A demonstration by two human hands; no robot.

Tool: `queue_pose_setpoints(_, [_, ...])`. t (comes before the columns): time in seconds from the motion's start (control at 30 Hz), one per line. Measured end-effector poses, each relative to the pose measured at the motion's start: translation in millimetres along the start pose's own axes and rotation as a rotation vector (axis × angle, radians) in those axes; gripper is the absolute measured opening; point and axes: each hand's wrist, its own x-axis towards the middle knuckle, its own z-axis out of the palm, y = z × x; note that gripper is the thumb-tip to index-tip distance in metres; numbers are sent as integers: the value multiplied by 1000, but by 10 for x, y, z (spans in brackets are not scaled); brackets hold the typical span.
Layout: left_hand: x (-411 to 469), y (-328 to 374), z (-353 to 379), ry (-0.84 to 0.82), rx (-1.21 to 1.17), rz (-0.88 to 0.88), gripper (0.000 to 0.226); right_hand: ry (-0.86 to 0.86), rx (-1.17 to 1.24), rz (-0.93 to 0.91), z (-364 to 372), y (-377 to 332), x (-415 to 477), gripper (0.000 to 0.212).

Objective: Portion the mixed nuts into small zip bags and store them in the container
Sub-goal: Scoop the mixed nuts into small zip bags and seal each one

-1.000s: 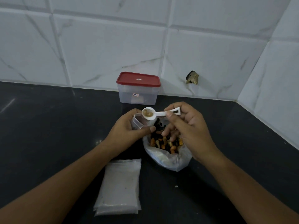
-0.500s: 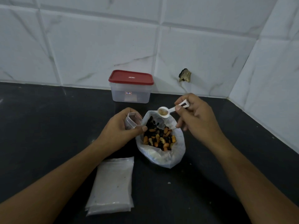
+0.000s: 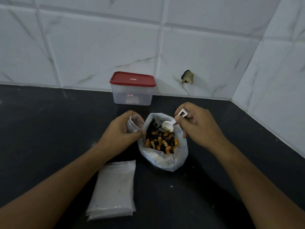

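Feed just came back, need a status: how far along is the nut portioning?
Done: no filled bag shows; the red-lidded container is shut. In hand: the left hand holds a small zip bag open, the right hand holds the white scoop at the mixed nuts. Left: fill, seal and store this bag, then the stack of flat zip bags.

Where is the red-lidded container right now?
In the head view, the container stands at the back of the dark counter, against the tiled wall, slightly left of centre, beyond the open bag of mixed nuts.
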Motion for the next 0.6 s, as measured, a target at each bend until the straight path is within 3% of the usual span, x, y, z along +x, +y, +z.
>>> queue_pose_setpoints(0.13, [0,0,2,0,-1,7,24,-55,-21,19,1,-8,5,11])
queue_pose_setpoints(0.6, [-3,9,-1,-11,-37,7,25,17,220,112,217,-64,-10,9])
